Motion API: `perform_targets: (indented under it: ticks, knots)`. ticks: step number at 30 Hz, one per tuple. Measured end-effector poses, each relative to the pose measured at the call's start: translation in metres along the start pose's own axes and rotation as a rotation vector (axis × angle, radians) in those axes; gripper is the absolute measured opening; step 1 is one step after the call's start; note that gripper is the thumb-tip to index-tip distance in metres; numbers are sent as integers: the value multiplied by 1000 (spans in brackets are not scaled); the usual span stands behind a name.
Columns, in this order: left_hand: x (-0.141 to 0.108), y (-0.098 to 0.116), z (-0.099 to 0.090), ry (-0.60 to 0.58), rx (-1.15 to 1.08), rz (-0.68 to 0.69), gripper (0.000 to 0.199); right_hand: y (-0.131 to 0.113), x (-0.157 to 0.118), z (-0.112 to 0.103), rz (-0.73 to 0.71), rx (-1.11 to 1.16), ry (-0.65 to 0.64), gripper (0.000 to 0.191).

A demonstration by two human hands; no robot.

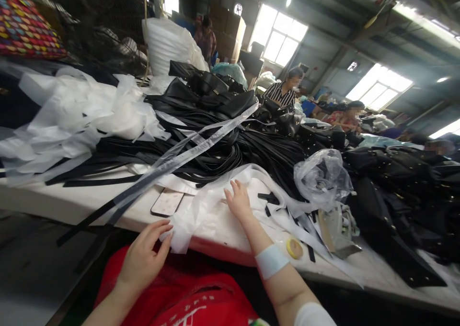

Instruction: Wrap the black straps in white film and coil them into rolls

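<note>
My left hand (146, 253) is at the table's front edge, its thumb and fingers apart. Its fingertips are at the near end of a thin white translucent sheet (187, 219); whether they touch it I cannot tell. Over the same white material, farther in, my right hand (238, 202) has its fingers spread, holding nothing that I can see. A phone (167, 202) with a pale patterned back lies beside the sheet. A long white strip (268, 175) curves behind my right hand. Short black strip pieces (268, 199) lie to its right.
A heap of black straps (215, 149) fills the table's middle, with white sheets (82, 106) piled left. To the right are a clear plastic bag (323, 177), a yellow tape roll (294, 248) and black pieces (391, 235). Several people sit or stand farther back.
</note>
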State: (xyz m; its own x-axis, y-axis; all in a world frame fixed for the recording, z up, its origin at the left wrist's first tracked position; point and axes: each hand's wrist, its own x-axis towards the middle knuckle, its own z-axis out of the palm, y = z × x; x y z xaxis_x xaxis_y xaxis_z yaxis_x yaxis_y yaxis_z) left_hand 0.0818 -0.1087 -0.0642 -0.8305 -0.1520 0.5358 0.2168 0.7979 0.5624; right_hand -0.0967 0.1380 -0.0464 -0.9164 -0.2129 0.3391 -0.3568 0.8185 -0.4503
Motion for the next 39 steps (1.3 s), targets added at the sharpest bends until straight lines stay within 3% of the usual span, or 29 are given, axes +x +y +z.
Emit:
perform_targets:
  ticks: [3, 8, 14, 20, 25, 30, 32, 35, 39]
  knots:
    - [-1, 0, 3, -2, -3, 1, 18, -7, -6, 7, -73, -7, -74, 44]
    - [-2, -1, 4, -12, -10, -1, 20, -14, -6, 10, 16, 153, -89, 12]
    - [1, 4, 11, -51, 33, 0, 28, -23, 9, 13, 125, 320, -120, 17]
    - [46, 38, 32, -193, 330, -106, 43, -41, 8, 8, 217, 501, -154, 13]
    - [82, 54, 44, -332, 404, -144, 19, -49, -17, -4, 330, 716, -340, 22]
    - [72, 72, 39, -364, 229, -12, 16, -49, -37, -13, 481, 941, -459, 36]
    - [71, 70, 36, -316, 226, -1, 14, -47, -39, -11, 543, 1004, -456, 42]
    - [83, 53, 36, -256, 375, -85, 27, -47, -41, -4, 596, 1067, -443, 40]
    - [101, 39, 34, -325, 416, -93, 18, -50, -43, -4, 610, 1160, -469, 34]
